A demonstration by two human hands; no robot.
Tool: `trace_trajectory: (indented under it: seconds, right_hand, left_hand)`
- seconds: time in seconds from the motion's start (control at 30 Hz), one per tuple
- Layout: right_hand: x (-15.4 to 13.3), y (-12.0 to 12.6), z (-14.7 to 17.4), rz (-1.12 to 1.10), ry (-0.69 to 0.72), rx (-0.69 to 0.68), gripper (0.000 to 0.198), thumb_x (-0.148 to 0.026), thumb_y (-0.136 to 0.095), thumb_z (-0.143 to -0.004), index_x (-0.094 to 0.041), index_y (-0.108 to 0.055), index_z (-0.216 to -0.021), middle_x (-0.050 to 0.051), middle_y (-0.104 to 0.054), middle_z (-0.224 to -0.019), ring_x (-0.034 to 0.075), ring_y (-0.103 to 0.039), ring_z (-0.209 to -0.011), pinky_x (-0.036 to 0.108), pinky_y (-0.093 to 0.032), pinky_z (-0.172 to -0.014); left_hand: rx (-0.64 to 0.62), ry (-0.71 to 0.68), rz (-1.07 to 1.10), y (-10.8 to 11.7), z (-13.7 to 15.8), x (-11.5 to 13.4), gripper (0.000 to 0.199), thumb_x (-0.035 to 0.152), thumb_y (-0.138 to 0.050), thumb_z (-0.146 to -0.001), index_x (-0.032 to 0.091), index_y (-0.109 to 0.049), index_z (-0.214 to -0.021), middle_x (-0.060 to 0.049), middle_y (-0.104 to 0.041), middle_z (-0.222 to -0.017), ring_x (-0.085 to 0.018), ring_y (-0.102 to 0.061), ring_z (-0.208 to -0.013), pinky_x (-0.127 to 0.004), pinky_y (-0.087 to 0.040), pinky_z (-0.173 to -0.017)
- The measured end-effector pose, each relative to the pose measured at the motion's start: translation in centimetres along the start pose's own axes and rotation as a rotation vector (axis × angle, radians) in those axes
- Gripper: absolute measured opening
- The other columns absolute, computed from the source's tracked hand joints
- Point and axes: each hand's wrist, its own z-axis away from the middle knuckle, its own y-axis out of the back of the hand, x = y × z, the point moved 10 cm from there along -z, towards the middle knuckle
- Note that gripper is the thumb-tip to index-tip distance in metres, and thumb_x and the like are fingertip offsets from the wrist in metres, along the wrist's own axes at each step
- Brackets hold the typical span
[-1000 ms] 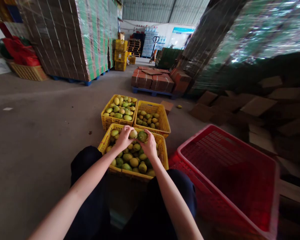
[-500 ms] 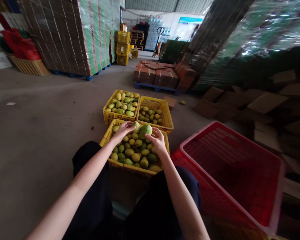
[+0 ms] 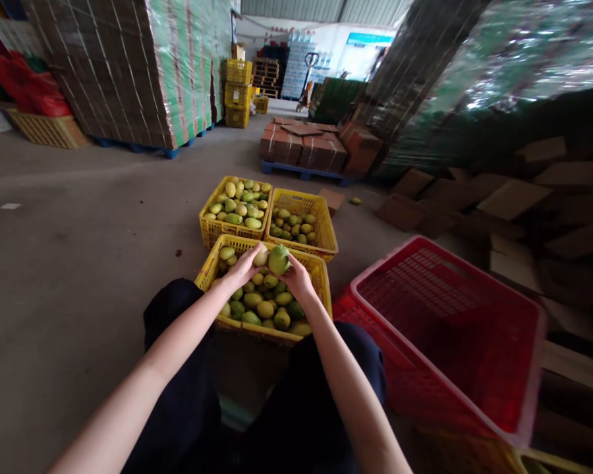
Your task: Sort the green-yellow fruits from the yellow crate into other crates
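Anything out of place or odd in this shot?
Yes. A small yellow-green object, possibly a stray fruit, lies on the floor beyond the back-right yellow crate, outside any crate. Cardboard on the right lies in a jumbled heap rather than stacked, and a white scrap litters the floor at left.

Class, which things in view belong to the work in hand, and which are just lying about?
Work in hand:
left hand, holding pale fruit
right hand, holding green fruit
near yellow crate
probably two yellow crates behind

Apparently lying about:
white scrap
loose cardboard
red bundle
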Motion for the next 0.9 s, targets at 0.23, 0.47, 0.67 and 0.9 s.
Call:
trace_trajectory:
  seconds: [0.23,0.47,0.67,0.9]
  right_hand:
    - [1.2,-1.4,-0.7,-0.011,-0.023,-0.081,0.019,-0.034,-0.071,-0.083,-0.020,-0.071,-0.096,0.000,-0.076,-0.081,0.020,-0.073,-0.082,0.029,-0.061,-0.065]
    - [1.5,-1.7,-1.4,-0.120,-0.084,0.013,0.021,-0.038,-0.064,-0.087,-0.020,-0.067,-0.095,0.002,-0.075,-0.077,0.023,-0.074,-0.080,0.030,-0.060,-0.061]
    - [1.6,-1.0,-1.4,-0.196,-0.090,0.178,0.017,-0.039,-0.060,-0.086,-0.023,-0.065,-0.088,0.001,-0.074,-0.070,0.022,-0.073,-0.073,0.028,-0.057,-0.053]
    - [2.2,-0.1,-1.1,-0.174,-0.068,0.233,0.021,-0.043,-0.068,-0.080,-0.023,-0.063,-0.080,0.000,-0.070,-0.060,0.022,-0.070,-0.061,0.029,-0.054,-0.047]
  left_hand:
    - [0.061,0.014,0.075,0.2,-0.7,-0.5,0.024,0.039,-0.073,-0.086,0.016,-0.066,-0.089,-0.004,-0.074,-0.086,-0.019,-0.071,-0.094,-0.028,-0.057,-0.083]
    - [0.244,0.025,0.199,1.5,-1.4,-1.2,0.022,0.035,-0.052,-0.099,0.017,-0.066,-0.101,-0.004,-0.076,-0.087,-0.021,-0.071,-0.099,-0.029,-0.059,-0.085]
    - [0.324,0.094,0.196,1.8,-1.3,-2.4,0.029,0.037,-0.045,-0.102,0.019,-0.064,-0.114,-0.005,-0.076,-0.092,-0.021,-0.072,-0.089,-0.030,-0.063,-0.075]
    - [0.303,0.163,0.139,2.0,-0.8,-3.2,0.030,0.032,-0.040,-0.101,0.017,-0.066,-0.102,-0.006,-0.072,-0.080,-0.020,-0.073,-0.078,-0.032,-0.063,-0.069]
